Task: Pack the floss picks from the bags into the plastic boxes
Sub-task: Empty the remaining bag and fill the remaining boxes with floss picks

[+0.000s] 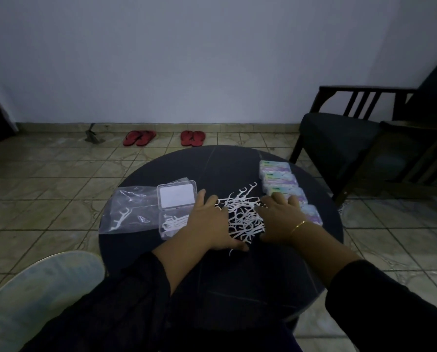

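fingers: your left hand [211,219] lies flat with fingers [201,196] straight, pressed against the left edge of the pick pile; your right hand [279,217] likewise, fingers [278,199] extended and relaxed against the pile's right edge. Neither grips anything.
floss picks: loose white heap [240,212] between your two hands, mid-surface, tangled; a few stick out toward the far side.
open box: clear plastic box [176,208] just left of your left hand, lid flipped up, bottom half holding some picks; your left hand overlaps its right edge.
bag: clear bag [126,212] left of the box, lying flat, a couple of picks visible inside, touching or slipping under the box.
packed boxes: row of four closed boxes [279,180] with colourful labels on the right side; your right fingers reach the third one.
surface: round dark top [237,163].
surroundings: tiled floor [59,174], two pairs of red sandals [164,137] by the wall, dark chair [352,138] to the right.
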